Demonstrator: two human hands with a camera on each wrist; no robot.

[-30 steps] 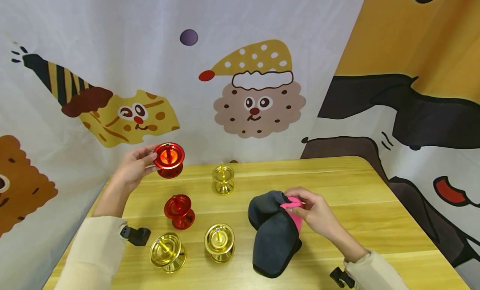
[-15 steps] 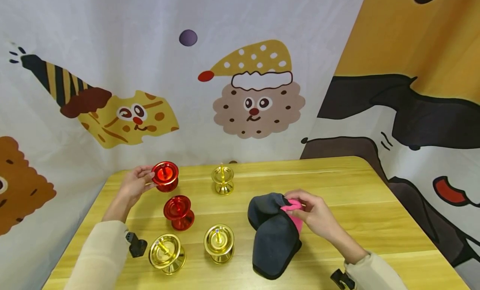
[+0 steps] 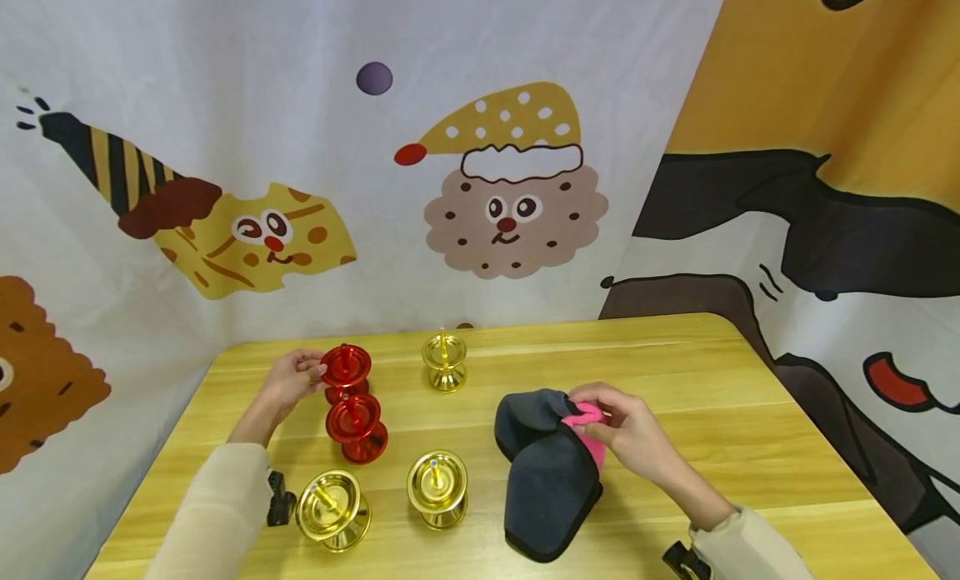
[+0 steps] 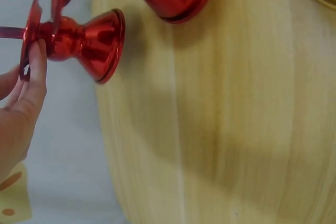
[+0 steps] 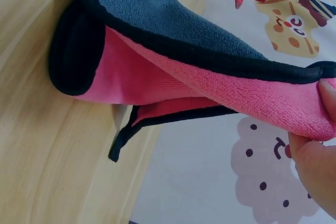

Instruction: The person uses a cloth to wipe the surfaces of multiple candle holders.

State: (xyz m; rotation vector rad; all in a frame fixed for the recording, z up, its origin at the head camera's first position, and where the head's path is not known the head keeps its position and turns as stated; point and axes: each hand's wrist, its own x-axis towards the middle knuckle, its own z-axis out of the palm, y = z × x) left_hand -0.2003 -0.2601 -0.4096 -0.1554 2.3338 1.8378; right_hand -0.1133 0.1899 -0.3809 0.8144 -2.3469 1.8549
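My left hand pinches the rim of a shiny red candle holder, which has a wide dish with a centre spike and a flared foot. The left wrist view shows the fingers at that dish, with the red foot upright. Whether the foot touches the wood I cannot tell. Just in front stands a second red candle holder. On the right, my right hand pinches a folded cloth, grey-blue outside, pink inside, with black edging. In the right wrist view, thumb and fingers grip its pink side.
Three gold candle holders stand on the wooden table: one at the back, one front left, one front middle. A cartoon-printed curtain hangs behind the table's far edge.
My left hand has brought the red candle holder down from above the table's back edge, then slightly right, to just behind the second red one. The right hand and cloth have barely moved.
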